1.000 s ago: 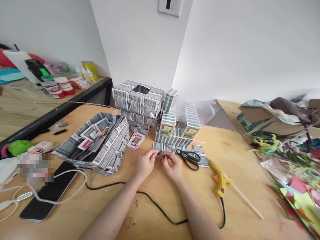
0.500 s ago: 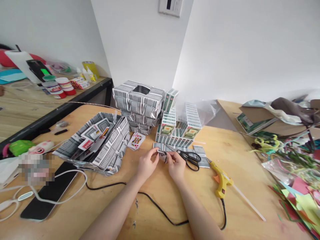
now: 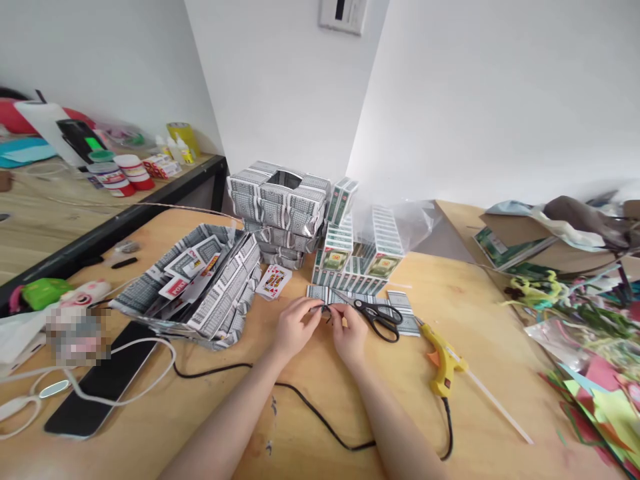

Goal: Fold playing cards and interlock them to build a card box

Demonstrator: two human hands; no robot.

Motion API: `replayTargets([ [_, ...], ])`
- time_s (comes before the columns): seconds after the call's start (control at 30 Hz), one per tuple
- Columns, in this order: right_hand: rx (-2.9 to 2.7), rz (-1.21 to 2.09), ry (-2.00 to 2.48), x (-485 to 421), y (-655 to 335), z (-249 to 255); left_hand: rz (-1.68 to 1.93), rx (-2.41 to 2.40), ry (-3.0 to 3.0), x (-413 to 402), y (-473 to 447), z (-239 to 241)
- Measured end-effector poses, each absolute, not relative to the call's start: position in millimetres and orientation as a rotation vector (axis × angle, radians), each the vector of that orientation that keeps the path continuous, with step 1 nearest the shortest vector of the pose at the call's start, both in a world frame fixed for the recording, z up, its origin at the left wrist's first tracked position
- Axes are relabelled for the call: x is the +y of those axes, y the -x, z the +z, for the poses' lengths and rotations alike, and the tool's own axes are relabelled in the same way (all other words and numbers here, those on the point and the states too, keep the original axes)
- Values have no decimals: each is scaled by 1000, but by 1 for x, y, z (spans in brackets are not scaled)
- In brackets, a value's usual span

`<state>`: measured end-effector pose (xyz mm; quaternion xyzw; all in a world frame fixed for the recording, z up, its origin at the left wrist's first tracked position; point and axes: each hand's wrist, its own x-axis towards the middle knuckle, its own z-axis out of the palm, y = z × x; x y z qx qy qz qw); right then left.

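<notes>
Between the fingertips of both hands is a small dark-and-light folded playing card (image 3: 326, 312), mostly hidden by the fingers. My left hand (image 3: 294, 328) pinches it from the left, and my right hand (image 3: 351, 335) from the right. Just right of the right hand lie black-handled scissors (image 3: 384, 320), open a little, their blades over a strip of grey patterned cards (image 3: 320, 291). More cards (image 3: 412, 327) lie beyond the handles. A yellow glue gun (image 3: 447, 363) with a clear glue stick rests farther right. Face-up playing cards (image 3: 273, 282) lie left of the card strip.
At left stands a basket built of folded cards (image 3: 225, 300), with loose cards inside. Behind it is a stacked card box (image 3: 280, 203), beside green card packs (image 3: 337, 257). A phone (image 3: 100, 387), white cable and black cord (image 3: 310, 403) cross the table. Coloured scraps (image 3: 600, 393) lie right.
Both hands have stayed nearly in place. The fingers have shifted round the folded card, which now shows less between them. The right fingers are more curled.
</notes>
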<state>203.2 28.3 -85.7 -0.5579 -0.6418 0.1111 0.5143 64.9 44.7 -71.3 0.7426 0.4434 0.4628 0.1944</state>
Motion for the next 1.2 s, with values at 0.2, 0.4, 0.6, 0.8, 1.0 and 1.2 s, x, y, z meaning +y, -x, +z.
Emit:
replayTargets([
  [0.2,-1556,262,1344,28,-205,-84,1319,1228,-2077,47,-65,-75],
  [0.4,-1551,270,1333,28,-204,-82,1325,1283,-2047,44,-68,-73],
  [0.6,-1555,293,1316,27,-202,-80,1300,1377,-2034,41,-70,-72],
  [0.8,-1555,286,1321,28,-201,-80,1257,1375,-2043,40,-67,-72],
  [1.0,-1526,292,1336,30,-201,-80,1205,1330,-1989,42,-63,-74],
  [1.2,-1507,307,1353,29,-203,-82,1227,1259,-1919,44,-64,-77],
])
